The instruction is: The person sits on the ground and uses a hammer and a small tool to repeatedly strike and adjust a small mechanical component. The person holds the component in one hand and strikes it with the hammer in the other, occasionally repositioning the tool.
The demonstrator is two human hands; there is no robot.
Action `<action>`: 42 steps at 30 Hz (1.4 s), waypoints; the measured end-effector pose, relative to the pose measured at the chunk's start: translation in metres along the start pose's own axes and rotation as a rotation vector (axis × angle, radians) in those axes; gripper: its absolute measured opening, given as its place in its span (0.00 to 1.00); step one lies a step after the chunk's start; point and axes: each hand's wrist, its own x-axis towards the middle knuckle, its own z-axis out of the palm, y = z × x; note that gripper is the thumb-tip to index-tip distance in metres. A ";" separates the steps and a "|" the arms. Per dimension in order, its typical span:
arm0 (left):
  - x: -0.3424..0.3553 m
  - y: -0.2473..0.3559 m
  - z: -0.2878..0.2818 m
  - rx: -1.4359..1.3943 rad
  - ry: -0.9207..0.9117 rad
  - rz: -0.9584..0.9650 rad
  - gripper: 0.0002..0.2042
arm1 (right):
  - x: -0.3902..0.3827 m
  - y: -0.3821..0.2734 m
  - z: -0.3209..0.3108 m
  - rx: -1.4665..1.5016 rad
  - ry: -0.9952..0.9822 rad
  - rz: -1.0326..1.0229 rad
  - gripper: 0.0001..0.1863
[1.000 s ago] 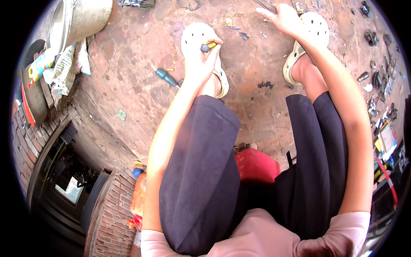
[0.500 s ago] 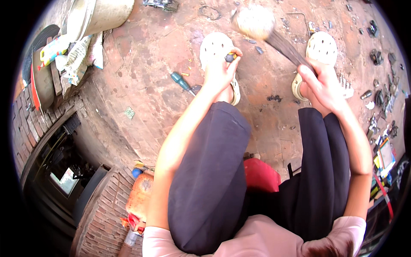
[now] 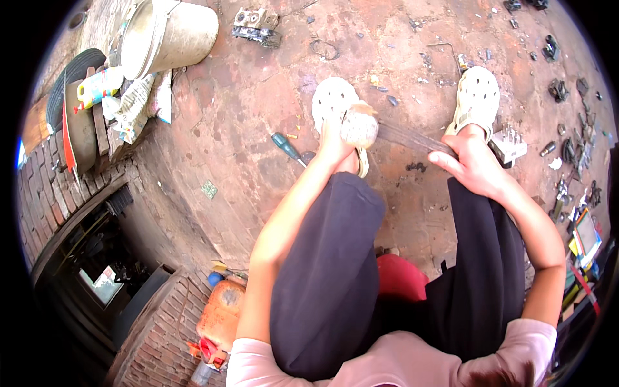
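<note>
My right hand [image 3: 476,162] is closed round the dark handle of a mallet [image 3: 412,137]. The mallet's pale, rounded head is over my left hand [image 3: 334,147], beside my left shoe, and hides its fingers. Half a second ago those fingers were wrapped round a tool with a yellow-and-black handle end; the mallet head now covers that spot. On the floor left of this hand lies a screwdriver [image 3: 287,148] with a teal handle. A grey metal block with upright pins [image 3: 511,147] rests just beyond my right hand.
A whitish bucket [image 3: 187,35] lies tipped at the upper left, near a metal part [image 3: 256,27]. Scattered dark parts [image 3: 569,149] cover the floor at right. An orange container [image 3: 222,306] stands at lower left, and a red object [image 3: 401,277] sits between my legs.
The mallet has swung down and left, from raised above the floor to over my left hand. My right hand has lowered with it. The whole view has shifted slightly.
</note>
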 end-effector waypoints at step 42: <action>0.007 0.007 0.000 0.135 0.196 -0.094 0.05 | 0.017 0.021 0.001 0.212 0.243 0.268 0.30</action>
